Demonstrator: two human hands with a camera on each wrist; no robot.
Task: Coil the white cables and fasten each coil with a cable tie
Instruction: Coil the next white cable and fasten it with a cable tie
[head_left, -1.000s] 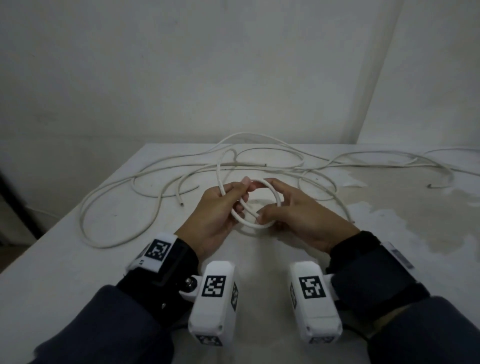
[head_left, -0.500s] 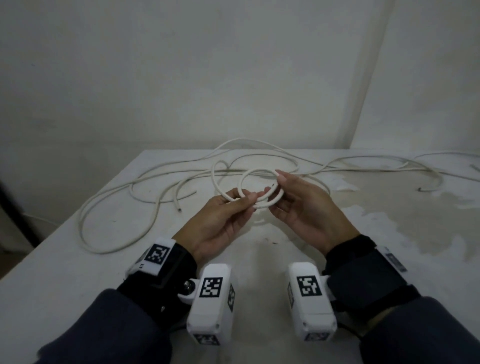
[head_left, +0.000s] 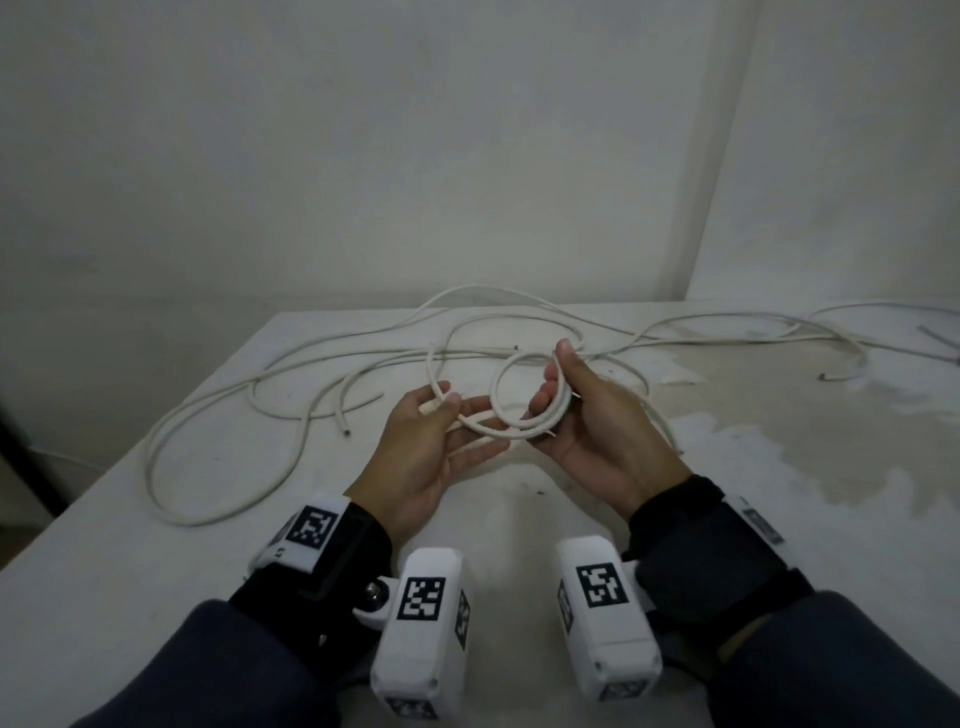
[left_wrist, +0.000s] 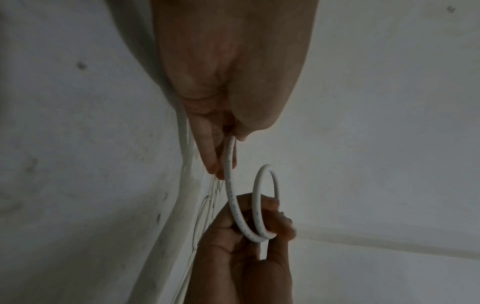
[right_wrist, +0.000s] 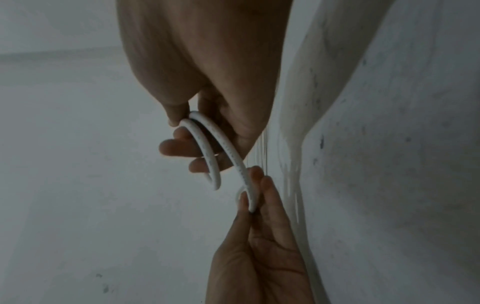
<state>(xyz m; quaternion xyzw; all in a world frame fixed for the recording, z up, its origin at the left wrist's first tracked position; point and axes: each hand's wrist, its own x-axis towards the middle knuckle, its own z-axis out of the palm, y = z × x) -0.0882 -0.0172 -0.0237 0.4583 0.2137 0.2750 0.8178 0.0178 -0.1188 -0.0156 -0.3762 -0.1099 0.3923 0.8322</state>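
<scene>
A small coil (head_left: 496, 410) of white cable, about two turns, stands above the table's middle. My right hand (head_left: 550, 400) grips its right side, fingers curled round the turns (right_wrist: 205, 139). My left hand (head_left: 449, 410) is just left of the coil and pinches the cable strand that leads out of it between thumb and fingers (left_wrist: 230, 152). From there the strand arcs back toward the table. In the left wrist view the coil (left_wrist: 255, 205) sits in the right hand's fingers below my left fingertips.
Long loose white cables (head_left: 727, 340) sprawl across the far half of the white table (head_left: 156, 597), looping out to the left edge and off to the right. A stained patch (head_left: 779, 441) marks the right side. Walls close in behind the table.
The hands have moved apart. The left hand left the coil and now pinches the strand further left; the right hand keeps the coil, tilted more upright and slightly higher.
</scene>
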